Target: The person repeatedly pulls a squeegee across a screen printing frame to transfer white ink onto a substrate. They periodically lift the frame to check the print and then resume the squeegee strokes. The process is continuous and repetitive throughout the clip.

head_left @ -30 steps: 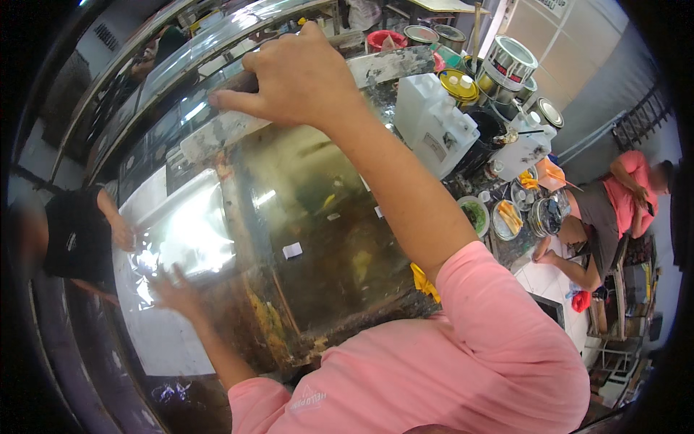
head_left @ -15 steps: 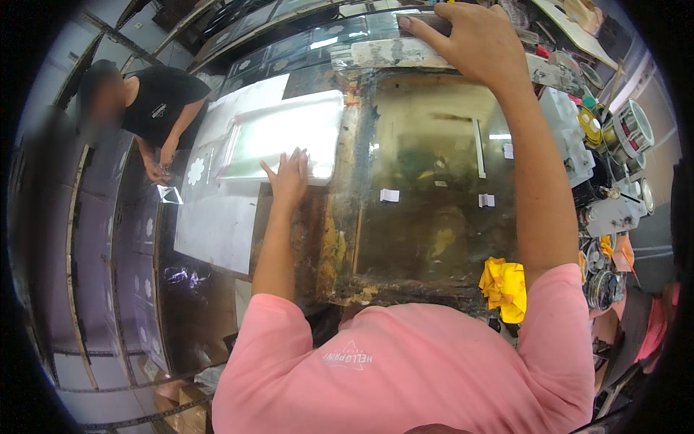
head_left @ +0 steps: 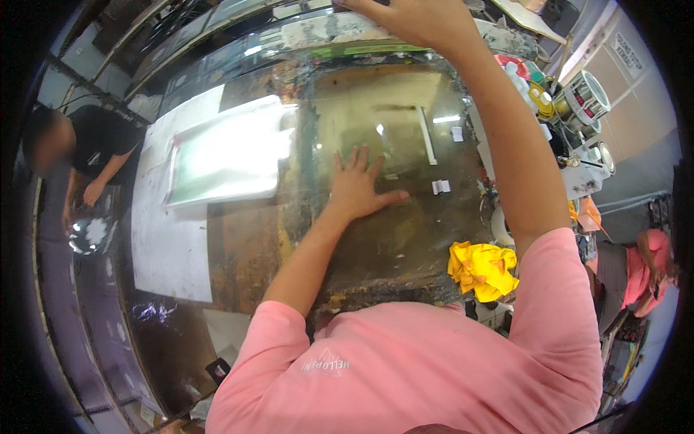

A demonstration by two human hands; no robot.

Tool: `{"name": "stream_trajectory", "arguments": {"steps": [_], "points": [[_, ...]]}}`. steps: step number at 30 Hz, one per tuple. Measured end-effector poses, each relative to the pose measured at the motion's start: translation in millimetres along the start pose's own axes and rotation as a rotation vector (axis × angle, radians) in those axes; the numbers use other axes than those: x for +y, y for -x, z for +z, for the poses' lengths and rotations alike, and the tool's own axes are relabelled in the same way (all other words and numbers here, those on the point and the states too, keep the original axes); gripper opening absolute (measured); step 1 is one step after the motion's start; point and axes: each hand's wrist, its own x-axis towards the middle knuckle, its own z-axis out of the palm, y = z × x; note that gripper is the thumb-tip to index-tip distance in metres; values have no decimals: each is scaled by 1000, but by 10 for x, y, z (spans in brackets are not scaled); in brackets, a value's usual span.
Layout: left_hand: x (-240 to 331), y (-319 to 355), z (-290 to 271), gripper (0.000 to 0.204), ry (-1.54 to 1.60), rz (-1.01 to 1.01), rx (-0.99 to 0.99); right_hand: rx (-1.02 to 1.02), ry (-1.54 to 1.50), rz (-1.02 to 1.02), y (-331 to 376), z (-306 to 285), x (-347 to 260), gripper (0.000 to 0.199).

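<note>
Glossy panel (head_left: 397,155) near the tabletop's (head_left: 238,249) front edge might smear if the left hand (head_left: 358,189), fingers wide and empty, drags; the right hand's (head_left: 425,20) cropped grip I cannot tell.

Our left forearm (head_left: 307,253) angles in over near edge of counter (head_left: 242,249). Left hand (head_left: 356,192) flat, palm down, fingers (head_left: 355,157) splayed toward far edge, thumb (head_left: 395,197) out toward right edge. Our right arm (head_left: 517,145) stretched long toward far edge; right hand (head_left: 426,23) up there, partly out of view, grip unclear.
</note>
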Motion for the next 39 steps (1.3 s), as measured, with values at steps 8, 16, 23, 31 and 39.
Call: {"name": "stream_trajectory", "arguments": {"steps": [8,16,23,31,39], "points": [[595,-318,412,126,136,104,148,37,35,-11,-128,23,54,80],[694,-233,416,124,177,143,199,31,101,-16,-279,66,148,87],[690,-254,473,119,210,179,289,27,108,35,-237,64,123,88],[591,-195,306,103,300,147,400,94,73,-15,-161,63,46,80],[-406,179,-1167,87,1409,-214,669,141,146,-108,585,300,-71,71]]}}
